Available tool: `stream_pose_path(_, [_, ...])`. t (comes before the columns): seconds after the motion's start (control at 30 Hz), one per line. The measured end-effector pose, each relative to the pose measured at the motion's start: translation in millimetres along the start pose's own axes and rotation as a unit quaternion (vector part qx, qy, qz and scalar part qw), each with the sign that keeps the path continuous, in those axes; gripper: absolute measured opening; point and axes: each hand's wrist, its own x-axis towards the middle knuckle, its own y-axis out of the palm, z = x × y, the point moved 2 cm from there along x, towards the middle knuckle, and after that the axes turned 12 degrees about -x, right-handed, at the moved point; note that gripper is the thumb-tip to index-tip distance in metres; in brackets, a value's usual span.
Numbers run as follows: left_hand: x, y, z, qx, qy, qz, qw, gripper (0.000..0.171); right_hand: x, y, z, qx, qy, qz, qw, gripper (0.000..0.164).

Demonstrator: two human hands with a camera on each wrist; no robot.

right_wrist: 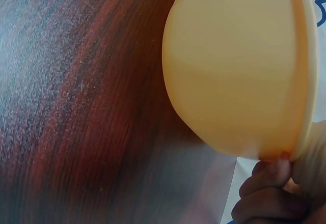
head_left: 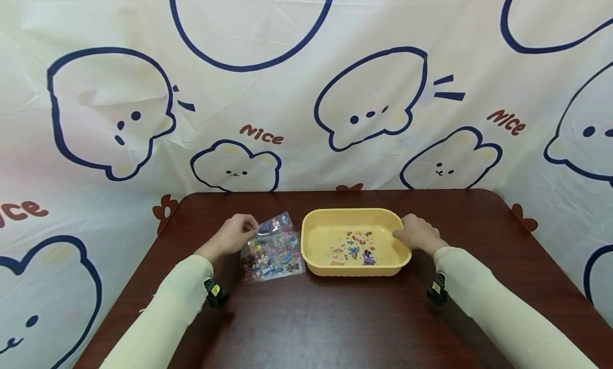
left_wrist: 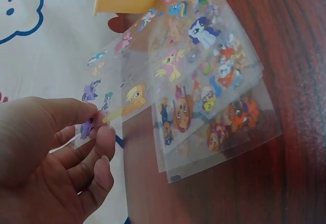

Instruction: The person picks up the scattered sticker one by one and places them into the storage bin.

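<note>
My left hand pinches the corner of a clear sticker sheet between thumb and forefinger. The pinched corner is lifted, and pony stickers show on it in the left wrist view. More transparent sheets with cartoon figures lie under it on the table, left of a yellow plastic basin. At the basin's right end, my right hand grips the rim, thumb over the inside and fingers curled beneath the edge. Small colourful cartoon pictures show on the basin's floor.
Both the basin and the sheets lie on a dark brown wooden table. Behind it hangs a pale cloth printed with blue-outlined bears.
</note>
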Motion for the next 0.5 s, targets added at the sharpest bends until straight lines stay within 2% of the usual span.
stream_pose_path(0.2, [0.8,-5.8,-5.3,-0.008,0.009,-0.006,0.9999,0.009,0,0,0,-0.001,-0.003,0.003,1.0,0.032])
stream_pose_path(0.5, [-0.1,-15.9,-12.9,-0.032,-0.008,-0.009,0.9994,0.012,0,0,1,0.0,-0.001,0.006,1.0,0.031])
